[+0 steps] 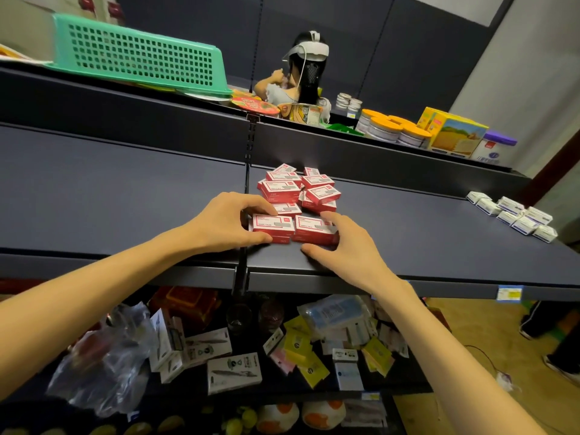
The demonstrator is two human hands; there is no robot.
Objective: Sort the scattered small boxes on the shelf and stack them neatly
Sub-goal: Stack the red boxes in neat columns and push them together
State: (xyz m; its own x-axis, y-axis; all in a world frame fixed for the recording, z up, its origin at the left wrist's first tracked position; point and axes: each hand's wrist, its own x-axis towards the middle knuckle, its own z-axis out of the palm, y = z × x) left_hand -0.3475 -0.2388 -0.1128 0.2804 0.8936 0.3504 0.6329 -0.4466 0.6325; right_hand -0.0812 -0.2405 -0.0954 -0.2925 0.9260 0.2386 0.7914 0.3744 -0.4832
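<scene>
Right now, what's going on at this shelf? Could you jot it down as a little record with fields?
Place: dark blue shelf in a shop-like aisle
Left hand: grips a two-high stack of red boxes at the front
Right hand: holds the neighbouring red stack, touching the first
Still unsorted: loose pile of red boxes behind the stacks
Also on this shelf: white boxes far right
Shelf above: green basket, orange-lidded jars
</scene>
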